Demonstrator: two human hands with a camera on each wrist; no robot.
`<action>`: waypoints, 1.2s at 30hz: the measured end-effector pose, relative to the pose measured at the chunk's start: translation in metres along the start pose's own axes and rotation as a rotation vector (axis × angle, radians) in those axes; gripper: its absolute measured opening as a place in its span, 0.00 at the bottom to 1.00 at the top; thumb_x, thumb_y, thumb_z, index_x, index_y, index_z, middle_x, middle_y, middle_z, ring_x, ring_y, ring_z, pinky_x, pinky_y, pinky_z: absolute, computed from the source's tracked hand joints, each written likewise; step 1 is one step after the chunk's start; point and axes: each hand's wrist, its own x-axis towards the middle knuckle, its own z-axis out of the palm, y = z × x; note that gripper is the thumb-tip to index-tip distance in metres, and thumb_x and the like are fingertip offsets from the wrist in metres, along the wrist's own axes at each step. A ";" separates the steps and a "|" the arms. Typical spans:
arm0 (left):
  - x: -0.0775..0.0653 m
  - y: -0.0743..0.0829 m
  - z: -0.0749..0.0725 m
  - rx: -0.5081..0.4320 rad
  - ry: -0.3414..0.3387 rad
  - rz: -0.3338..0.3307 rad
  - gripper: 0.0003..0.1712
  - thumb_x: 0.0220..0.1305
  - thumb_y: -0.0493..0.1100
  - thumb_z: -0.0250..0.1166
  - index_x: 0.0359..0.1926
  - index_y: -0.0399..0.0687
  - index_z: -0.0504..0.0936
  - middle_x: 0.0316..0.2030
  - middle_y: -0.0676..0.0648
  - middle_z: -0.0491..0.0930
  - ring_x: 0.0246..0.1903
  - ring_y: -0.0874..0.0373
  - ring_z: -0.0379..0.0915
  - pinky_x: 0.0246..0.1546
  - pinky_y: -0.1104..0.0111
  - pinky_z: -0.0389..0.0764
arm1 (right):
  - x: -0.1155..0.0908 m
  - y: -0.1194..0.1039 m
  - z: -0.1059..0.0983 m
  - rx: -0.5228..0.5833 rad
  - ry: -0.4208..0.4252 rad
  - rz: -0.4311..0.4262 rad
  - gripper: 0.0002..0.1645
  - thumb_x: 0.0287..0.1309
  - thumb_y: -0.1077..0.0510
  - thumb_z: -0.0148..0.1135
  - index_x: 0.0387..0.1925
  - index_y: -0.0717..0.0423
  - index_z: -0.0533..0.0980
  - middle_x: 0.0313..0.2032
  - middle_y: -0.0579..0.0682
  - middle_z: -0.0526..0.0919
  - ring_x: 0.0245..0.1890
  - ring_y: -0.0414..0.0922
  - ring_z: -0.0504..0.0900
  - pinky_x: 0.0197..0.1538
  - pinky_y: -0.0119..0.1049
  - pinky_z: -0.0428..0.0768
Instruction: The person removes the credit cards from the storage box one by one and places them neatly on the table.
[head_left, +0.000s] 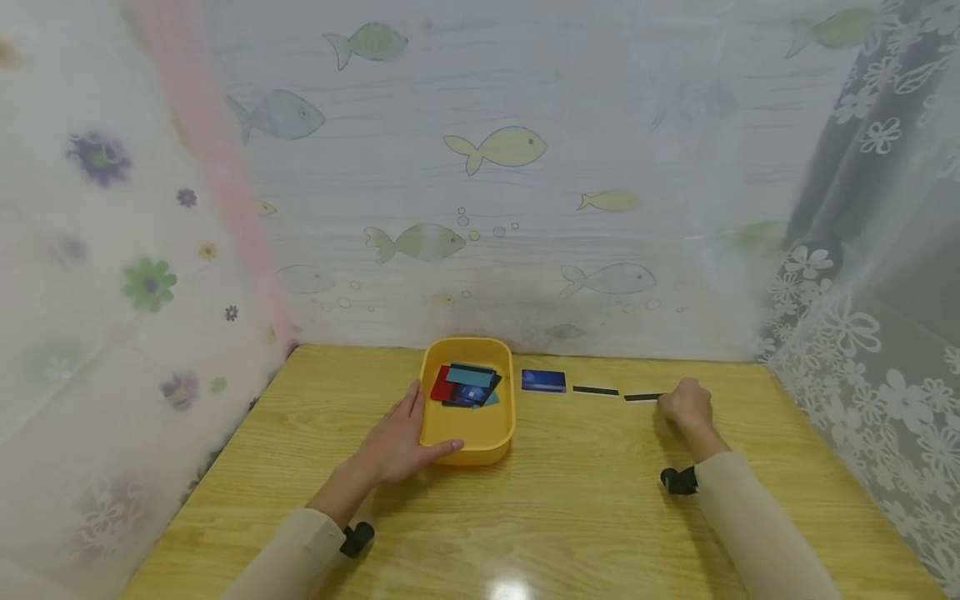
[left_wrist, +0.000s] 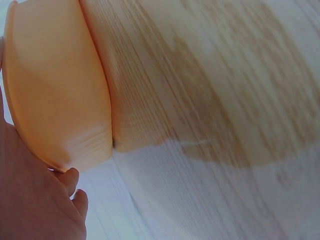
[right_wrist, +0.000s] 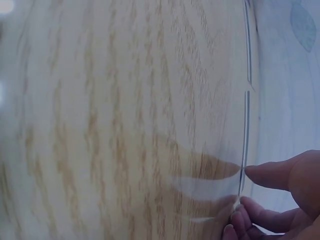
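My left hand (head_left: 393, 442) lies along the left side of a yellow plastic tray (head_left: 480, 456), its thumb on the front rim and the other fingers extended along the wall. In the left wrist view, fingertips (left_wrist: 71, 180) touch the lower end of the tray wall. Several overlapping cards (head_left: 468, 385), red, light blue and dark blue, lie inside. Right of the tray stretches a row: a blue card (head_left: 543, 381), a black-striped card (head_left: 596, 391) and another black-striped card (head_left: 641, 397). My right hand (head_left: 687, 408) pinches the right end of the last card between thumb and fingers.
The wood-grain table (head_left: 555, 517) ends at the back against a curtain printed with fish (head_left: 495, 150). Flowered sheets hang at the left (head_left: 150, 283) and right (head_left: 862, 400). A small black device (head_left: 678, 481) sits at each wrist.
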 end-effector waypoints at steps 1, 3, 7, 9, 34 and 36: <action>0.000 0.000 -0.001 -0.001 0.000 -0.001 0.75 0.54 0.89 0.49 0.81 0.38 0.40 0.82 0.41 0.35 0.78 0.39 0.44 0.75 0.46 0.56 | 0.000 0.000 -0.001 0.001 -0.010 0.004 0.10 0.60 0.64 0.50 0.28 0.69 0.69 0.26 0.63 0.73 0.24 0.53 0.71 0.27 0.42 0.72; 0.000 0.001 -0.002 -0.007 0.004 0.003 0.75 0.54 0.89 0.50 0.81 0.38 0.40 0.82 0.41 0.35 0.78 0.38 0.44 0.75 0.45 0.56 | -0.001 -0.001 -0.001 0.011 -0.035 0.013 0.12 0.62 0.64 0.49 0.23 0.65 0.69 0.20 0.57 0.70 0.18 0.48 0.68 0.23 0.38 0.69; -0.001 0.002 -0.004 -0.006 0.003 0.003 0.75 0.54 0.89 0.49 0.81 0.38 0.40 0.82 0.41 0.35 0.78 0.38 0.44 0.75 0.45 0.56 | -0.001 -0.001 -0.002 0.030 -0.057 0.018 0.17 0.63 0.64 0.48 0.17 0.58 0.66 0.13 0.47 0.62 0.12 0.41 0.60 0.19 0.34 0.65; -0.001 0.003 -0.004 -0.006 0.004 0.003 0.75 0.54 0.89 0.50 0.81 0.38 0.40 0.82 0.41 0.36 0.78 0.38 0.44 0.75 0.45 0.56 | -0.001 -0.002 -0.002 0.032 -0.054 0.021 0.17 0.64 0.64 0.49 0.17 0.57 0.65 0.13 0.47 0.62 0.13 0.41 0.59 0.19 0.34 0.64; 0.001 0.000 0.000 -0.022 0.009 0.003 0.73 0.56 0.86 0.53 0.81 0.38 0.41 0.82 0.41 0.36 0.78 0.38 0.45 0.74 0.43 0.56 | -0.018 -0.005 -0.025 0.039 -0.106 -0.105 0.24 0.69 0.58 0.55 0.15 0.60 0.67 0.13 0.52 0.65 0.14 0.47 0.64 0.24 0.40 0.71; 0.001 0.000 0.001 -0.025 0.009 0.003 0.73 0.57 0.85 0.54 0.81 0.38 0.41 0.82 0.41 0.36 0.78 0.37 0.45 0.74 0.43 0.56 | -0.018 -0.006 -0.027 0.003 -0.099 -0.112 0.21 0.69 0.57 0.55 0.28 0.74 0.74 0.26 0.68 0.76 0.26 0.60 0.77 0.34 0.49 0.80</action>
